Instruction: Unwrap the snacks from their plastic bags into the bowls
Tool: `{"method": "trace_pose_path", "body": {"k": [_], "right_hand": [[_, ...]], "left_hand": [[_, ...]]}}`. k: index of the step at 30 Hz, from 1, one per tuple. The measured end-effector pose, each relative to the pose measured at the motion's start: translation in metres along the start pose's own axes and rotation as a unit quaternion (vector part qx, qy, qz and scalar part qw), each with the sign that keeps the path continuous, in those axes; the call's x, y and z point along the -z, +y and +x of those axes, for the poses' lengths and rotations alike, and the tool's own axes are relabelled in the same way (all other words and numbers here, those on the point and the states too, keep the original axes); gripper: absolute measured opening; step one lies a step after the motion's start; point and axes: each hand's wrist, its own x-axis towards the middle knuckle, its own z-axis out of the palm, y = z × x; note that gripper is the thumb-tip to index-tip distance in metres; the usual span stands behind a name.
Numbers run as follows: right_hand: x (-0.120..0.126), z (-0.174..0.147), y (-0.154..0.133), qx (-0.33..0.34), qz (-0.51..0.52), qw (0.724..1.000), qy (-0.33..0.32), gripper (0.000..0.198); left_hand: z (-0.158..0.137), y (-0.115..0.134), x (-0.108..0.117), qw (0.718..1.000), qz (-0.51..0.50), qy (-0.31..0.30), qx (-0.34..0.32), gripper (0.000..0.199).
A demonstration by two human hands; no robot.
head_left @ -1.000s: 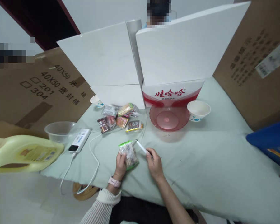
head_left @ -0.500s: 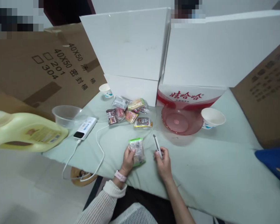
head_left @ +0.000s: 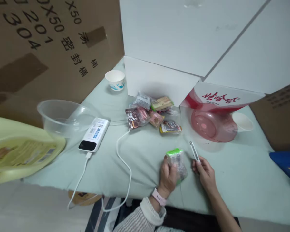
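Note:
My left hand [head_left: 168, 176] is closed around a clear snack packet [head_left: 178, 164] with green ends, thumb on its front. To its right, my right hand [head_left: 205, 170] grips a white utility knife [head_left: 194, 152], whose tip points up and away from me. The knife and the packet are apart. Beyond the hands lies a small pile of wrapped snacks, among them a brown cocoa packet [head_left: 132, 118], a pink packet [head_left: 156, 118] and a yellow-edged packet [head_left: 170, 127]. What the clear packet contains I cannot make out.
A red translucent bowl [head_left: 212, 129] stands right of the pile, beside a paper cup [head_left: 243, 121]. Leftward are a white power bank [head_left: 94, 135] with a cable, a clear plastic bowl [head_left: 60, 117], a yellow jug [head_left: 21, 149] and another paper cup [head_left: 115, 80]. White boards [head_left: 164, 75] rise behind.
The camera view has turned left and come closer, so things appear shifted to the right. Both hands keep their hold on the packet and the knife.

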Motion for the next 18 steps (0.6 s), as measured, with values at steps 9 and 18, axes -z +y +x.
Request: {"method": "trace_pose_path", "body": {"k": [9,18], "right_hand": [[-0.012,0.003,-0.015,-0.026,-0.01,0.999,0.022,0.045],[-0.005,0.007,-0.014,0.023,-0.044,0.998,-0.031,0.04]], "left_hand": [[0.002,-0.002,0.005,1.0,-0.008,-0.023,0.011,0.029],[0.004,-0.003,-0.001,0.998,-0.053,0.021,-0.025,0.027]]}}
